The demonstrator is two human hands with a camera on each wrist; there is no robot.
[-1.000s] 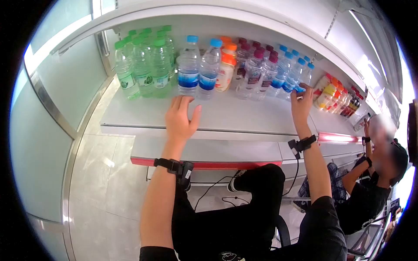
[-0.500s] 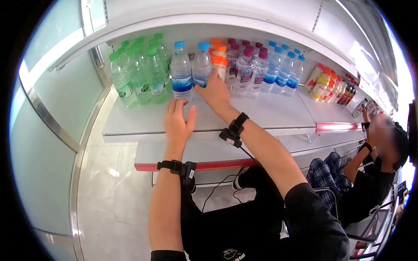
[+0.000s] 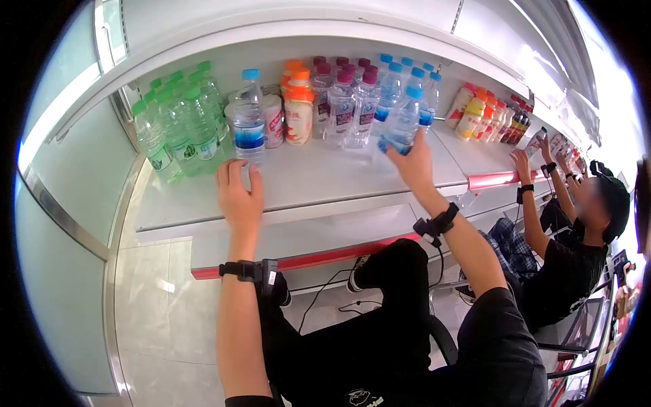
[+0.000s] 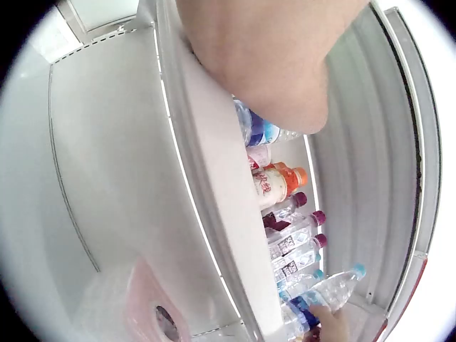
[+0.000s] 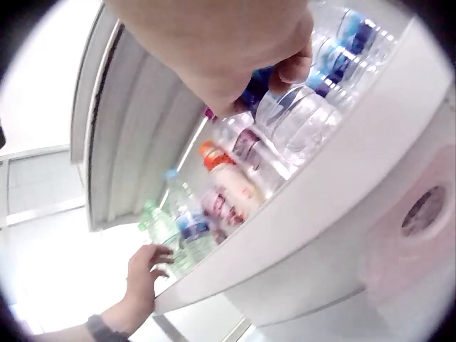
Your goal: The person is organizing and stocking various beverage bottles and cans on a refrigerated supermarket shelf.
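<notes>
My right hand (image 3: 415, 166) grips a clear water bottle (image 3: 405, 122) with a blue cap and blue label, low on its body. The bottle tilts in front of the group of blue-capped bottles (image 3: 389, 91). In the right wrist view its clear base (image 5: 303, 128) shows below my fingers. My left hand (image 3: 239, 200) is at the shelf's front edge, fingers loosely bent and holding nothing. Just behind it stands another blue-capped water bottle (image 3: 249, 115), upright.
Green bottles (image 3: 180, 125) stand at the shelf's left end. Pink-and-white tubs (image 3: 272, 122), orange-capped bottles (image 3: 298, 112) and maroon-capped bottles (image 3: 340, 112) fill the middle. An upper shelf (image 3: 285, 28) overhangs them. Another person (image 3: 569, 271) sits at the right, near more drinks (image 3: 485, 119).
My right hand moved left to the blue-capped bottle beside the left one, took hold of it, and carried it right. Tubs show where it stood. My left hand stayed at the shelf edge.
</notes>
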